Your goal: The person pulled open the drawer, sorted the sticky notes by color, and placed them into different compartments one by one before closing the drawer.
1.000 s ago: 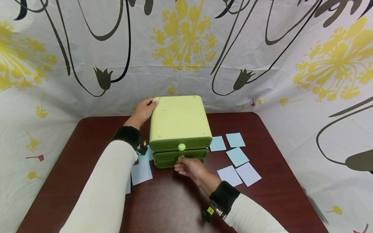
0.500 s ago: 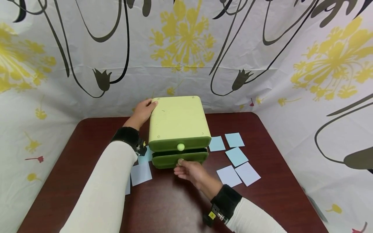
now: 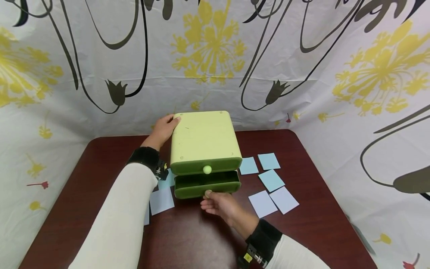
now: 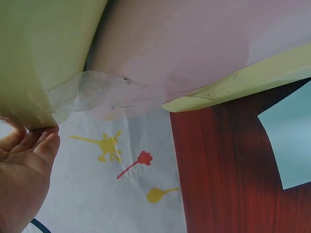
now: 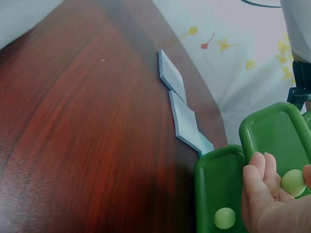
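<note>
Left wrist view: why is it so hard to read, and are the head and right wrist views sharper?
Left wrist view: the drawer unit sits very close, so it fills the frame as soft, pale blur; only the left hand and table read clearly. Head view: sharp, evenly lit, edges bowed by the wide lens. Right wrist view: the right hand is slightly soft, with glare on the table.

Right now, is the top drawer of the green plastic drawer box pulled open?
No, the top drawer sits flush; only the middle drawer juts out.
</note>
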A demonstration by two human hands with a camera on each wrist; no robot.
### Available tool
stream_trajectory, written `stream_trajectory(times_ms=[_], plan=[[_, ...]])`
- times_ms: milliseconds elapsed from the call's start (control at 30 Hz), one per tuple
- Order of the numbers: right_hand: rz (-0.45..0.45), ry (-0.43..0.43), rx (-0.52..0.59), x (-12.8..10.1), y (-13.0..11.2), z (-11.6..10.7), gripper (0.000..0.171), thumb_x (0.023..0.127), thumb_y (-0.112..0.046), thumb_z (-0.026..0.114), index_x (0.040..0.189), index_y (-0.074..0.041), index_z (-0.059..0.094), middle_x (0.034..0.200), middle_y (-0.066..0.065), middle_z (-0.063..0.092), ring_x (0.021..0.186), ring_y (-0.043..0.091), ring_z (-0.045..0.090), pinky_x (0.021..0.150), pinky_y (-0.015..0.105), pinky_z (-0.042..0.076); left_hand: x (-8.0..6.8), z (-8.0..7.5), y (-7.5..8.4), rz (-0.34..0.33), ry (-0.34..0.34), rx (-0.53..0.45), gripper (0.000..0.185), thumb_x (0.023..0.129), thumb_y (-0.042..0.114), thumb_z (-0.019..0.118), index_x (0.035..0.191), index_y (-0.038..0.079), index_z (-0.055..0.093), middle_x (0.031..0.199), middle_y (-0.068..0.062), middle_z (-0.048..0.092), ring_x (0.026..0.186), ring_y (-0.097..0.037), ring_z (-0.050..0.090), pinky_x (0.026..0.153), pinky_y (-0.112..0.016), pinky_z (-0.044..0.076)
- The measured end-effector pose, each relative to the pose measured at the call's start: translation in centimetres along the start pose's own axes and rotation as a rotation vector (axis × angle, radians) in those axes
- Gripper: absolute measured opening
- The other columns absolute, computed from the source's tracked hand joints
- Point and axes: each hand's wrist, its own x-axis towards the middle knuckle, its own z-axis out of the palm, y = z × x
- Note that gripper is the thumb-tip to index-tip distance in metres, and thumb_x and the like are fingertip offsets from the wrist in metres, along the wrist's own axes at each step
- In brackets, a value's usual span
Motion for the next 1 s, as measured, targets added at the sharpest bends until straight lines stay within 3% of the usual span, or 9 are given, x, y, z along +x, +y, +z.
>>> stream_trajectory(times_ms=[700,1000], plan=[[0.04,-0.034,-0.019,-1.8,0.6,-0.3,0.052,0.097,-0.033,0.054,0.118,0.014,0.055,0.088,0.005,0.07,0.083,0.014,0.067,0.081,0.031,0.055,0.3,-0.2,0.2,-0.021,-0.016,-0.01,0.064,0.103,0.043,0.04,0.154,0.01,0.022,0.159,-0.013,0.019,0.145,-0.031,0.019,0.115,-0.047,0.026],[0.049,-0.051,-0.031,-2.8,1.0,-0.5,0.041,0.097,-0.032,0.054,0.109,0.006,0.06,0.09,0.006,0.069,0.084,0.015,0.067,0.082,0.032,0.055,-0.1,-0.1,0.3,-0.014,-0.03,-0.02,0.064,0.103,0.044,0.039,0.154,0.01,0.022,0.16,-0.013,0.018,0.145,-0.032,0.019,0.115,-0.047,0.026]])
